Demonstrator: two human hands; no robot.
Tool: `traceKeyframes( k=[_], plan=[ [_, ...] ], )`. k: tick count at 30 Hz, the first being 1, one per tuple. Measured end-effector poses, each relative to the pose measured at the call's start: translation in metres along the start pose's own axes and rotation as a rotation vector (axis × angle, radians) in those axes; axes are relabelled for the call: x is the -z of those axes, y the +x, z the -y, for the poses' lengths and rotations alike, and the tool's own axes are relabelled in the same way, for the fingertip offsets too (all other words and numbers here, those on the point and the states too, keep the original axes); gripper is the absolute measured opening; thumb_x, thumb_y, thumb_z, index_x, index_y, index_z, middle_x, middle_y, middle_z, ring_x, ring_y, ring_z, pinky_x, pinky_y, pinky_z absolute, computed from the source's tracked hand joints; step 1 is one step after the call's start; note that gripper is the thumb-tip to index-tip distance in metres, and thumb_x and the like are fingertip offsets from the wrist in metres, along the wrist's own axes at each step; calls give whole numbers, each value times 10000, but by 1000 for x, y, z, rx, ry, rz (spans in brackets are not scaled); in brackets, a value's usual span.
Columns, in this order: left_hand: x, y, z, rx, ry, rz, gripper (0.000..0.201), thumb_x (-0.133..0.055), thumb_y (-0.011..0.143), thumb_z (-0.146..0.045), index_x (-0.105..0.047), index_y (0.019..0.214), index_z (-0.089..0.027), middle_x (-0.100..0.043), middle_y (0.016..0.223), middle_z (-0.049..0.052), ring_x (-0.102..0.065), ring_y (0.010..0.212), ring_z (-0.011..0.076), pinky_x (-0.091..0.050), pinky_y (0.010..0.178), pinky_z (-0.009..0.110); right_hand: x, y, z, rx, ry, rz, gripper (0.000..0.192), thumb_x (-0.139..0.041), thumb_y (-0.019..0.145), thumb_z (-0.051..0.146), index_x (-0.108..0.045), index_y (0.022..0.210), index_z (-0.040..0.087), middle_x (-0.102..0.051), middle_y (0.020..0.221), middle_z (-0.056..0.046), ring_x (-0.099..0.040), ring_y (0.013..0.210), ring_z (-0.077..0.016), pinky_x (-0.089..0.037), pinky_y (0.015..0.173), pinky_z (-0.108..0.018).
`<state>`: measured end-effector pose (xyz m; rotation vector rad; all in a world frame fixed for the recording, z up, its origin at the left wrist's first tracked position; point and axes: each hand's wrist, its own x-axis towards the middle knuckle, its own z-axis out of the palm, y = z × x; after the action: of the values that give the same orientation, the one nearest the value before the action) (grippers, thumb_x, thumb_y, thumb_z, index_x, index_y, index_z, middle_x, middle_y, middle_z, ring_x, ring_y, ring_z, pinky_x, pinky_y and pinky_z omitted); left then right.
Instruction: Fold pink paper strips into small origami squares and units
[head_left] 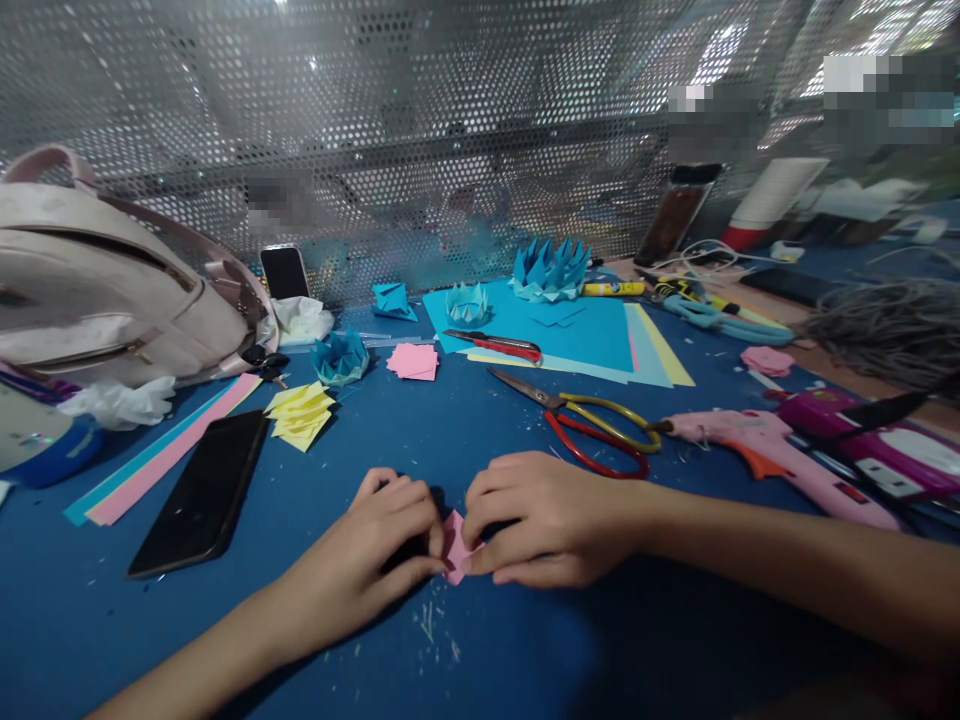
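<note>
Between my hands, close to the blue tabletop, is a small piece of pink paper, partly covered by fingers. My left hand pinches its left edge with thumb and fingertips. On its other side my right hand grips the right edge, fingers curled. Beyond the hands lie red-and-yellow-handled scissors, blades spread. A stack of pink paper squares and a pile of yellow folded papers rest farther back. Blue folded paper flowers stand at the back, some on blue sheets.
A black phone and paper strips lie left, before a pale backpack. To the right are a pink glue gun and a purple power strip. A red utility knife lies on the sheets. Perforated metal closes the back.
</note>
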<state>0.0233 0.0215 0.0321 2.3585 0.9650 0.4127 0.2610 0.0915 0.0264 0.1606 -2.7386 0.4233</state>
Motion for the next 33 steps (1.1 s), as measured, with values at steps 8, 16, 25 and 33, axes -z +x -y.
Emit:
traceKeyframes(
  k=[8, 16, 25, 33],
  plan=[
    [-7, -1, -5, 49, 157, 1, 147, -405, 1020, -245, -474, 898, -199, -533, 889, 1, -484, 812, 178, -298, 831, 349, 1, 4, 5, 56, -89, 29, 211, -565, 934, 272, -672, 1077, 158, -703, 1066, -47, -581, 976, -181, -404, 768, -333],
    [-9, -2, -4, 52, 204, -9, 132, -415, 1013, -225, -476, 899, -196, -525, 894, -2, -477, 812, 180, -281, 819, 367, 1, 4, 7, 11, -76, 50, 267, -515, 965, 300, -650, 1143, 153, -694, 1034, -62, -575, 921, -170, -391, 731, -322],
    [-10, -3, -7, 66, 178, -43, 115, -431, 1003, -199, -488, 904, -193, -531, 884, -6, -478, 808, 176, -289, 812, 366, -1, 4, 10, 8, -110, 113, 301, -524, 953, 338, -651, 1175, 179, -656, 1029, -66, -567, 940, -192, -396, 758, -340],
    [-20, -7, -12, 115, 284, -111, 128, -424, 977, -144, -503, 883, -180, -543, 863, 15, -487, 779, 188, -314, 790, 390, -1, 6, 10, 0, -77, 100, 289, -507, 962, 323, -655, 1166, 180, -664, 1011, -74, -570, 967, -193, -408, 795, -335]
  ],
)
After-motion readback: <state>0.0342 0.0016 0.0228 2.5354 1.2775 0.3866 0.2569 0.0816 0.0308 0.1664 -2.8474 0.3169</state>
